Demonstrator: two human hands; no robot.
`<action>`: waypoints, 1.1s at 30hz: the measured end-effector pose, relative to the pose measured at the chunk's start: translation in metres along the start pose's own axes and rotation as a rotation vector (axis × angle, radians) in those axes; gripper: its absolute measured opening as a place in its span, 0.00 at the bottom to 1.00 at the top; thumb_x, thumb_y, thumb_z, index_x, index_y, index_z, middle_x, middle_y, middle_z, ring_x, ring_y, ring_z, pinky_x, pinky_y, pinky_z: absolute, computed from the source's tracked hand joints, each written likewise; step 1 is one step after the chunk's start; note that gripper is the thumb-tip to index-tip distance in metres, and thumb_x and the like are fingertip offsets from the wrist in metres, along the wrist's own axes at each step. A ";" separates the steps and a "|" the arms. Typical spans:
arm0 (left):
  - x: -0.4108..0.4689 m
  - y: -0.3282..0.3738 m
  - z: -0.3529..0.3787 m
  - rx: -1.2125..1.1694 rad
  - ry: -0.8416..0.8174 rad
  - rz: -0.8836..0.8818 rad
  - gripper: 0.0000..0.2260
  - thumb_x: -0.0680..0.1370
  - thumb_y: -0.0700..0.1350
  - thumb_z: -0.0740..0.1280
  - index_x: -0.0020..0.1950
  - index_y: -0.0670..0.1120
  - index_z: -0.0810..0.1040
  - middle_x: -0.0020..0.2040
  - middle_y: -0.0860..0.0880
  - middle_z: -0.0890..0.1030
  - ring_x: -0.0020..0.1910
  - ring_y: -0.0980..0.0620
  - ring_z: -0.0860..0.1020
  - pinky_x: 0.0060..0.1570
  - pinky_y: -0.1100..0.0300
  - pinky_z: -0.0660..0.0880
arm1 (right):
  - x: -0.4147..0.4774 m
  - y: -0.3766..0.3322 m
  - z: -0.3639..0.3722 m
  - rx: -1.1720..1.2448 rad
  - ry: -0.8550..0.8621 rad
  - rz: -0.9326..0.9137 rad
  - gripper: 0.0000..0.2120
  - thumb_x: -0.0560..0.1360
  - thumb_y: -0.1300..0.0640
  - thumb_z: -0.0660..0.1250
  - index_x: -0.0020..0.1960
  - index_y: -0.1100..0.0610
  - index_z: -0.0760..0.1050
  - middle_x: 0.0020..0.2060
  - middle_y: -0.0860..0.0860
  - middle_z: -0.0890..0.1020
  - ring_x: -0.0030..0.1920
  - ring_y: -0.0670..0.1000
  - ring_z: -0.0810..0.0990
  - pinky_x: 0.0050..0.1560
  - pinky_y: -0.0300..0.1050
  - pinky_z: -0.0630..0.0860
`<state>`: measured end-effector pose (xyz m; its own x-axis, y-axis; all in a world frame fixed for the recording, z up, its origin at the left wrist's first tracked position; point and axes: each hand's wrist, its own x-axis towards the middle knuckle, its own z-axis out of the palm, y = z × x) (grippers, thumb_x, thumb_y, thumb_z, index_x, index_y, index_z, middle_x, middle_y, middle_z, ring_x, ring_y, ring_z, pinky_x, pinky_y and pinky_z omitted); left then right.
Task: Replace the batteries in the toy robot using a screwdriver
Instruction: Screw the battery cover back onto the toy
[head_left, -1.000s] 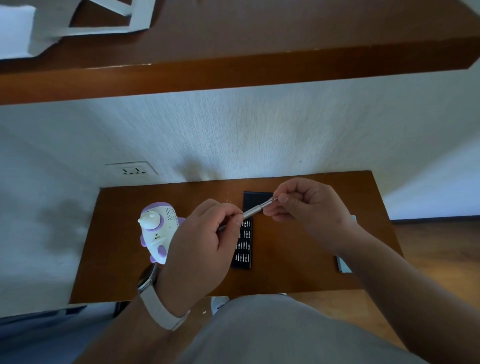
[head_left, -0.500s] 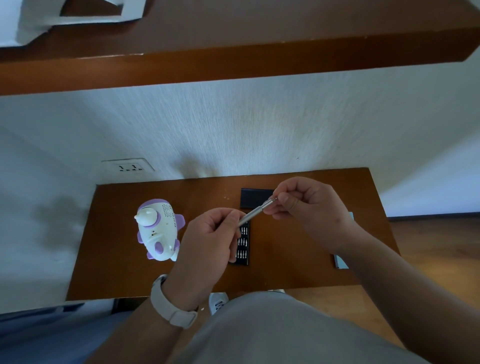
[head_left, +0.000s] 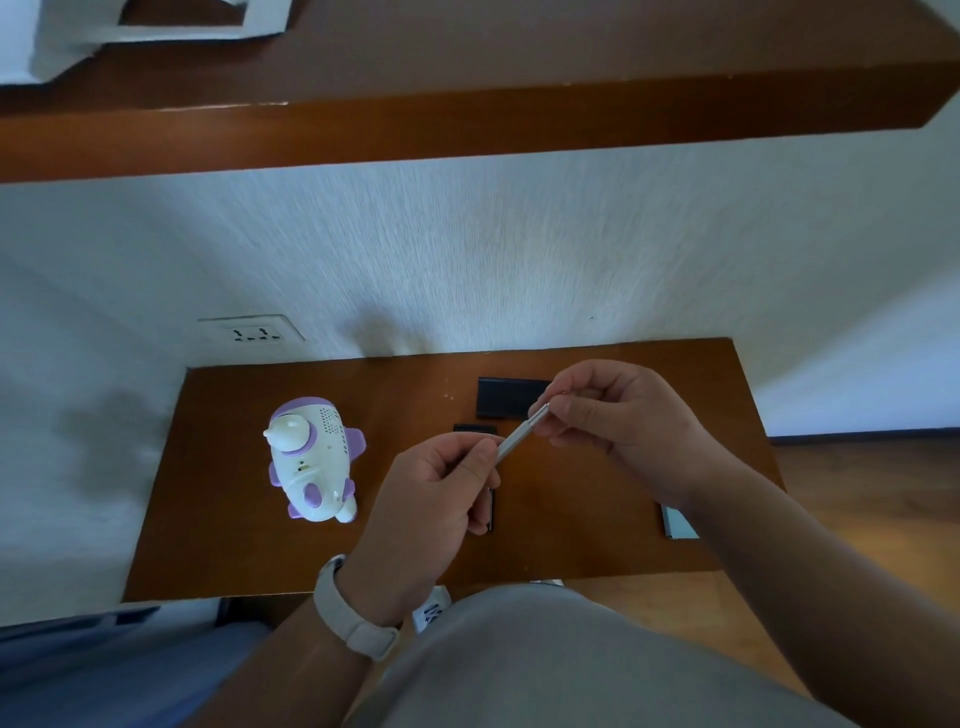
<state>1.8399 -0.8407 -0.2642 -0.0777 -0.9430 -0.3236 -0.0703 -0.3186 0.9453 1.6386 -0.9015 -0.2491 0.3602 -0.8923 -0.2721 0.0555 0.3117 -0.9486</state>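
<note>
A white wall socket (head_left: 249, 332) sits flush in the textured wall above the left back corner of the brown wooden table (head_left: 234, 545), whose top is smooth and rectangular. On the left part of the table stands the toy robot (head_left: 311, 462), a rounded body of glossy white plastic with a purple cap, purple knobs on its sides and a grid of small holes on its upper face. It is apart from both hands.

Right of it, the left hand (head_left: 421, 509) has its fingers curled, and its thumb and forefinger pinch the lower end of the screwdriver (head_left: 517, 435). A pale, smooth wristband (head_left: 353, 618) wraps that wrist. The screwdriver is a slim, straight metal rod with a silvery sheen, held in the air above the table and slanting up to the right.

Below the left hand lies a black bit tray (head_left: 474, 427), mostly hidden by the fingers. Just behind it is a flat black rectangular lid (head_left: 504, 397).

The right hand (head_left: 628, 426) is curled too, its fingertips pinching the screwdriver's upper end. A flat grey object (head_left: 678, 522) shows from under the right forearm, near the table's right edge. A thick brown wooden shelf (head_left: 467, 124) runs overhead.
</note>
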 end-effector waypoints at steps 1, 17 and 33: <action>0.000 0.000 0.000 -0.015 -0.008 0.001 0.12 0.69 0.64 0.63 0.41 0.64 0.84 0.30 0.52 0.81 0.29 0.57 0.77 0.32 0.67 0.77 | 0.000 0.001 0.000 0.020 -0.006 0.007 0.13 0.71 0.55 0.70 0.51 0.62 0.81 0.44 0.57 0.86 0.45 0.54 0.85 0.44 0.42 0.82; 0.004 -0.002 -0.006 -0.065 -0.156 0.058 0.07 0.75 0.55 0.67 0.49 0.65 0.82 0.44 0.50 0.87 0.40 0.50 0.86 0.42 0.59 0.83 | 0.002 0.010 0.023 0.255 -0.085 0.052 0.10 0.71 0.59 0.70 0.50 0.61 0.82 0.42 0.56 0.83 0.43 0.51 0.83 0.44 0.39 0.80; 0.007 -0.012 -0.018 -0.490 0.024 -0.041 0.09 0.76 0.49 0.67 0.49 0.51 0.87 0.42 0.46 0.85 0.41 0.52 0.84 0.41 0.62 0.80 | 0.014 0.020 0.072 -0.071 -0.018 -0.049 0.08 0.78 0.58 0.67 0.53 0.53 0.83 0.42 0.51 0.85 0.42 0.48 0.83 0.42 0.36 0.79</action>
<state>1.8576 -0.8456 -0.2770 -0.0609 -0.9287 -0.3657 0.4038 -0.3580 0.8419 1.7114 -0.8840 -0.2597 0.3750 -0.8997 -0.2232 0.0071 0.2435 -0.9699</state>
